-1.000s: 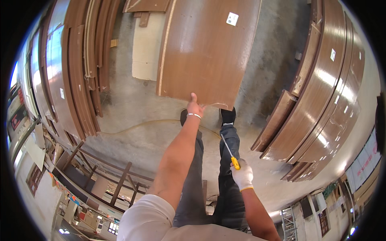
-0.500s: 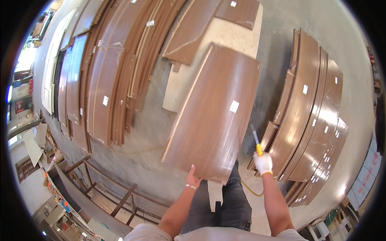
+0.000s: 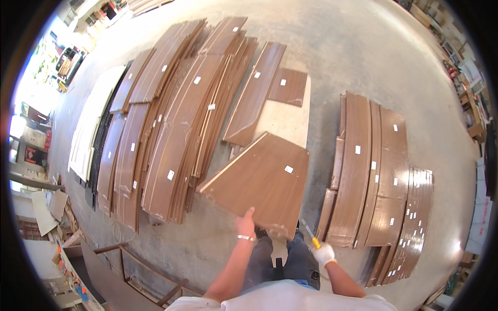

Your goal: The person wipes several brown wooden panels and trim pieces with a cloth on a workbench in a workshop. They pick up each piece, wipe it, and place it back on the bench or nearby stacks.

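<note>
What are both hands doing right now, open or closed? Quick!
Left hand: closed on the near edge of a flat brown wood-look panel, thumb on top.
Right hand, white-gloved: closed around a slim yellow-handled metal tool.

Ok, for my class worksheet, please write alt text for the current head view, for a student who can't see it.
A person's bare left hand grips the near edge of a large brown panel, while the gloved right hand holds a yellow-handled tool. Stacks of brown boards lie on the grey floor to the left and right.
</note>
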The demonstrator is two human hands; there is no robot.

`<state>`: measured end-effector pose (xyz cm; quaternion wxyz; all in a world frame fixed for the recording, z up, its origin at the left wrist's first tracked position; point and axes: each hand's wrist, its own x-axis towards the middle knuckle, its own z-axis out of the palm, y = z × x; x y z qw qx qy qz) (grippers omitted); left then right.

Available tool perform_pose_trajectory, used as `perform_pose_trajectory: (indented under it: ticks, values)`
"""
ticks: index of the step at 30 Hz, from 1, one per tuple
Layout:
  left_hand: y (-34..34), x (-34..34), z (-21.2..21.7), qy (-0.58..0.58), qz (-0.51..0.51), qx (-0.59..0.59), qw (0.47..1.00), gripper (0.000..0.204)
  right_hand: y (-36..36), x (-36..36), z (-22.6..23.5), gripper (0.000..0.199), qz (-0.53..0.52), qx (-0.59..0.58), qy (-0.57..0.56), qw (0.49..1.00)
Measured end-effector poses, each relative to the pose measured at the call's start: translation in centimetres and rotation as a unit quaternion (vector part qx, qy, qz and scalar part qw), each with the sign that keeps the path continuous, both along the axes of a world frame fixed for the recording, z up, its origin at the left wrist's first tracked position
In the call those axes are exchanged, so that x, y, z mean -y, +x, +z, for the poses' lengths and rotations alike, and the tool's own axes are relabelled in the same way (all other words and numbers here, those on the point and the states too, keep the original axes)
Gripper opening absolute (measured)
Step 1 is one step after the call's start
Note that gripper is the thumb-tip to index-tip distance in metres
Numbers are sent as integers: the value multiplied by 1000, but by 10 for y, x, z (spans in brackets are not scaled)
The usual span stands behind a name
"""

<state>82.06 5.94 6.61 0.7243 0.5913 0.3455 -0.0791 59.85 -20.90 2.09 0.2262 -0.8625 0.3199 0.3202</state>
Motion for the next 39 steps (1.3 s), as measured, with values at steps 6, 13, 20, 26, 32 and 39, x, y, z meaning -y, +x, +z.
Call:
perform_pose_trajectory:
  ticks: [6,13,20,26,32,39]
  values:
    - [132,97,50,147,-67,135,978,59,-10,-57,78,33,-48,90,81,991]
    - [196,166,100,174,-37,103,979,87,56,-53,145,32,-86,154,-9,984]
    - [192,158,99,5,-30,6,1000,51,37,-41,122,34,-93,192,15,977]
    - [149,126,95,-141,43,-95,984,54,7,18,110,32,-179,71,6,981]
    - [83,62,36,-126,99,-94,983,48,30,57,157,34,-9,18,112,994]
    - [-33,4,-24,-107,215,-142,960,42,111,97,102,35,92,-118,162,975]
